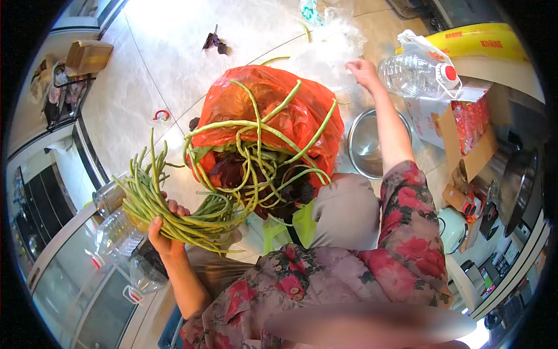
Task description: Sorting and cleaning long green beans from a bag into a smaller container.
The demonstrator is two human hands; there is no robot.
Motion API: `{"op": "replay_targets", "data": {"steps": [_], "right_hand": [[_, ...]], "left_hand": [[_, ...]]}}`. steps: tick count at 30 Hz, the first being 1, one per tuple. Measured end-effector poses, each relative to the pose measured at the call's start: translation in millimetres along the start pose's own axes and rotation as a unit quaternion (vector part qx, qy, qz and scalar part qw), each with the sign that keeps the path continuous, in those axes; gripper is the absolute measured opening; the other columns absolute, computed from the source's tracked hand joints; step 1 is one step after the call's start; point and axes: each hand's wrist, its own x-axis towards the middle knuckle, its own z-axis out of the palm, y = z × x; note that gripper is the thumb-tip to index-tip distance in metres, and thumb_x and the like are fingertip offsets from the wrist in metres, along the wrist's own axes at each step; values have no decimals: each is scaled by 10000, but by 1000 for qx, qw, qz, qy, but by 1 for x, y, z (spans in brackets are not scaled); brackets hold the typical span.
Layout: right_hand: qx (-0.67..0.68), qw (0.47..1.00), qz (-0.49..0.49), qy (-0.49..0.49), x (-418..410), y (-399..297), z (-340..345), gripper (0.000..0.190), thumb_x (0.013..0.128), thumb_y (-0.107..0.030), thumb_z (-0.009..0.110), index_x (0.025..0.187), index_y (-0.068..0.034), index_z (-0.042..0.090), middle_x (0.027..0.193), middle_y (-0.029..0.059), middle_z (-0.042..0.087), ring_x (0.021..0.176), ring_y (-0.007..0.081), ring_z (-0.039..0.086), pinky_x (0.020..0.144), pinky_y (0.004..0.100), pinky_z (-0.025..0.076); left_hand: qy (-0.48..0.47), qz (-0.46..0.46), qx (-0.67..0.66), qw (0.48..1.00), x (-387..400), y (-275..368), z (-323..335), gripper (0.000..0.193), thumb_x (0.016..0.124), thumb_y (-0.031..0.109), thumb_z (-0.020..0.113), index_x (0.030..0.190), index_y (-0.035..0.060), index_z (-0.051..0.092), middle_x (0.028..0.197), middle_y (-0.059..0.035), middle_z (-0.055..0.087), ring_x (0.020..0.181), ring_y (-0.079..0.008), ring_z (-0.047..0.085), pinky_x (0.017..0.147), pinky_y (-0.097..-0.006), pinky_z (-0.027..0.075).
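Note:
My left hand [168, 229] is closed around a thick bunch of long green beans [187, 222], held low at the left. Loose yellow-green long beans [257, 126] lie tangled over a red plastic bag [274, 96] at the middle. Dark purple leaves [229, 170] show in the bag's mouth. My right hand [364, 73] reaches out to the upper right, its fingers bent at the edge of a clear plastic bag [333, 48] on the floor; whether they pinch it cannot be made out. Below my right forearm is a round steel bowl [362, 144].
Right of my right arm lie a large clear bottle [409, 74] with a red cap and an open carton [447, 126]. Empty plastic bottles [115, 235] stand at the left. A purple leaf sprig [215, 43] and a red ring-like piece [161, 115] lie on the tiles.

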Motion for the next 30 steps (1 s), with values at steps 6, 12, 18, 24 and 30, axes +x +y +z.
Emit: {"op": "replay_targets", "data": {"steps": [6,12,18,24,30], "right_hand": [[430,898,87,31,-58,-32,-54,251,890,-239,560,1104,-112,590,657,-45,487,565,84,528,518,241,463],[278,959,61,3,-72,-16,-41,311,877,-220,548,1155,-80,555,717,13,557,539,114,541,487,270,469],[-152,943,161,-250,-58,-46,-19,438,817,-321,591,1171,-64,559,835,106,632,557,166,596,514,333,489],[-272,946,-145,104,77,-49,1,322,842,-219,529,1097,-30,586,1069,177,597,1004,310,565,864,384,449],[-357,919,-107,131,186,-32,46,429,871,-202,459,1273,-54,431,1260,207,472,1175,338,452,990,403,373]], "left_hand": [[-4,7,-6,1000,-9,0,-3,593,752,196,598,1262,26,348,910,-95,489,842,-223,502,803,-346,416],[-8,7,-8,1000,-10,-1,-3,583,747,192,601,1253,29,361,911,-106,499,856,-239,513,814,-360,426],[23,12,-11,1000,-8,0,-1,601,746,201,601,1262,28,345,878,-86,479,815,-219,501,782,-340,416],[65,-6,11,998,5,0,3,651,726,233,621,1266,21,326,814,-54,439,742,-177,469,713,-303,392],[76,-40,-35,996,24,-6,-8,644,682,203,621,1237,31,343,810,-84,481,735,-228,500,699,-346,415]]}}
